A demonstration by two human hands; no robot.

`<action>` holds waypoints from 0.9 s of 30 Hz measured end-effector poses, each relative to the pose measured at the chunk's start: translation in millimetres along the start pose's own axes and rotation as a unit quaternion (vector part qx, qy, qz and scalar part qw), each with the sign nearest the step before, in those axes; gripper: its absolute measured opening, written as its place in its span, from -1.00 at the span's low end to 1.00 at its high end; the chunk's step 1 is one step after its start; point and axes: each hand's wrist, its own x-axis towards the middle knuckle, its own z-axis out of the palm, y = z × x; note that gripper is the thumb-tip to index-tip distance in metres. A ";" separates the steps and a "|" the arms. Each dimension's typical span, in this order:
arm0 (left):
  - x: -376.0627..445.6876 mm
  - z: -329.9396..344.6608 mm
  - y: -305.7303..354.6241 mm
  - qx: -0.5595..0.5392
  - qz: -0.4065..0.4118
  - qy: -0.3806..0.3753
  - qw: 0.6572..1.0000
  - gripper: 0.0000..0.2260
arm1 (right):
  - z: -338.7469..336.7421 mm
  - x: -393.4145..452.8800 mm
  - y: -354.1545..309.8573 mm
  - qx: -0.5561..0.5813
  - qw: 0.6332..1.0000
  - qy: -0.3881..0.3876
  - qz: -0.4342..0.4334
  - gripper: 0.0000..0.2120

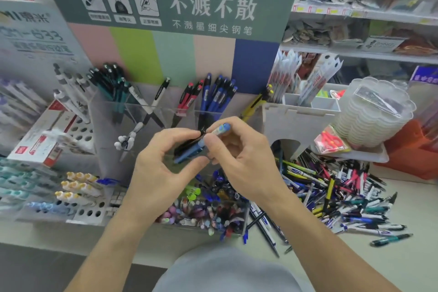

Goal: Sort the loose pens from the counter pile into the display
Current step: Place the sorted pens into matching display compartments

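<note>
Pens (341,194) lie heaped loose on the pale counter (407,265) at the right, a tangle of blue, black, white, yellow and pink barrels just beside the clear display (151,111). Both hands meet in front of that display, above its lower bins. Right hand (239,156) has its fingers curled round a small bunch: a pale blue-capped pen (221,128) sticks up past the knuckles and a blue pen (189,153) slants down toward the left. Left hand (161,168) pinches the dark end of a black pen (187,142) in the same bunch between thumb and forefinger, the other fingers bent beneath. Behind, the display's upper compartments hold upright groups: dark teal pens (113,85) at the left, then red pens (189,97), then blue ones (219,95). A stack of clear plastic trays (374,116) stands at the right.
</note>
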 end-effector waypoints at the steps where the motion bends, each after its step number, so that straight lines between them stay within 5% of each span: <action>1: -7.7 -4.1 -13.9 0.061 0.005 0.012 0.998 -0.62 | 2.4 -4.9 3.6 0.012 1.000 -0.001 0.011 -0.98; 6: -34.9 -12.7 -73.8 0.216 -0.002 0.039 0.976 -0.60 | 19.9 -28.6 22.1 -0.051 0.998 0.021 0.000 -0.85; 11: -58.6 -13.7 -87.4 0.222 -0.027 0.139 0.965 -0.70 | 48.3 -29.2 51.5 -0.194 0.978 -0.066 -0.037 -0.82; 16: -78.2 -9.5 -107.1 0.206 -0.066 0.018 0.976 -0.62 | 70.8 -20.3 61.4 -0.212 0.972 -0.073 -0.072 -0.82; 23: -69.2 -7.8 -113.2 0.182 -0.042 0.022 0.982 -0.36 | 96.0 -7.9 64.4 -0.249 0.946 -0.209 -0.019 -0.61; 27: -64.2 -4.0 -120.2 0.226 -0.018 0.073 0.971 -0.62 | 91.4 -14.5 67.2 -0.280 0.938 -0.194 -0.058 -0.61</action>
